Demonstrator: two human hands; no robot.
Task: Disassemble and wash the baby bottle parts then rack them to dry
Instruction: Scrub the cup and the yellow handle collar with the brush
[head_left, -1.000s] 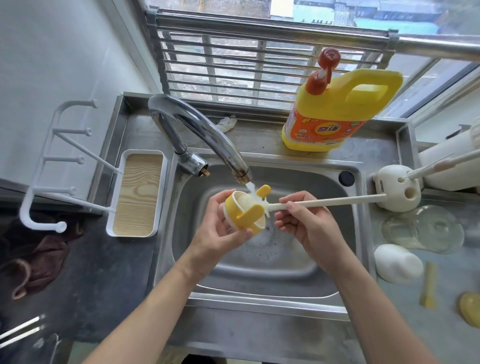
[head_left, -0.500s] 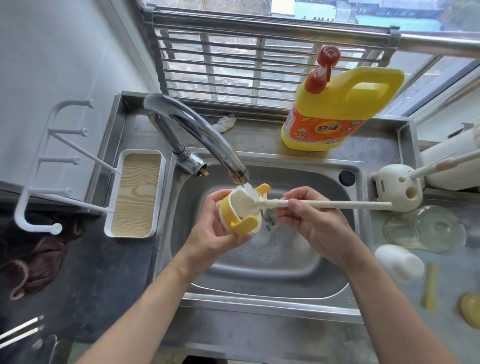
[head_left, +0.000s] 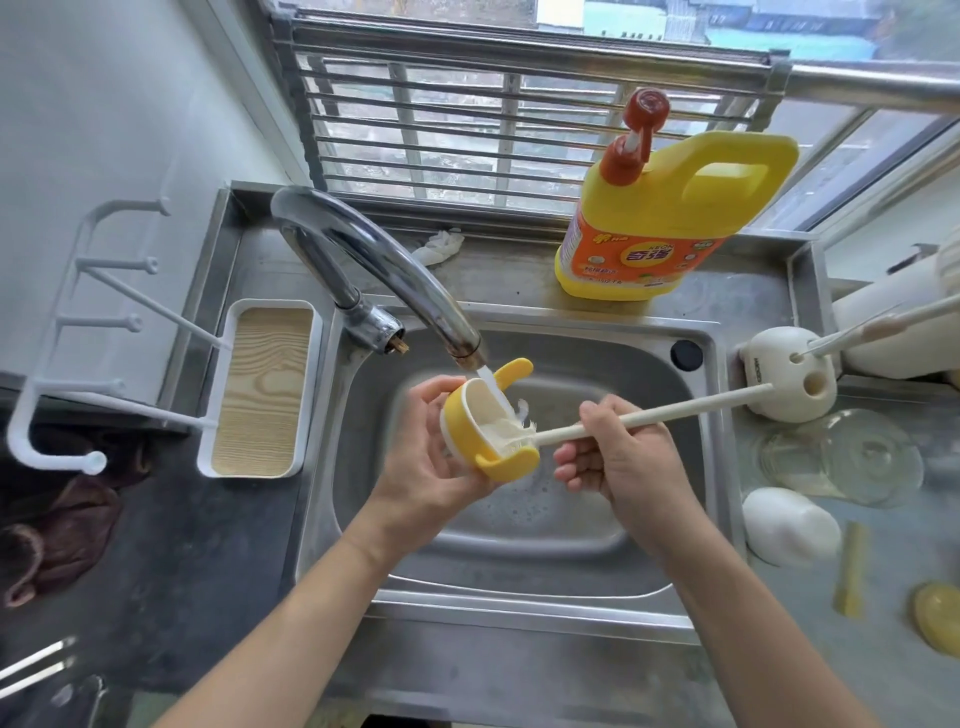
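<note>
Grips the collar (head_left: 480, 405) in the left hand (head_left: 421, 467) at centre frame, fingers and thumb curled round its yellow ring, open mouth turned toward the right of the frame. Holds it above the sink (head_left: 519, 603), just under the spout of the tap (head_left: 395, 270), with a thin stream of water (head_left: 488, 382) falling into the white inside. Pinches the stem of the brush (head_left: 675, 410) in the right hand (head_left: 623, 462), just right of the collar, fingers closed round the stem near its bristle end. Pushes the bristles into the collar's mouth, between the two yellow handles, with the stem slanting up toward the right edge. Keeps both hands close together but not touching.

Shows a yellow soap jug (head_left: 660, 223) with a red pump at upper right, behind the sink. Shows a white rack (head_left: 260, 384) with a wood-grain tray at left. Shows a white brush holder (head_left: 789, 374), a clear dome (head_left: 852, 457) and a white rounded piece (head_left: 789, 525) along the right side of the frame.
</note>
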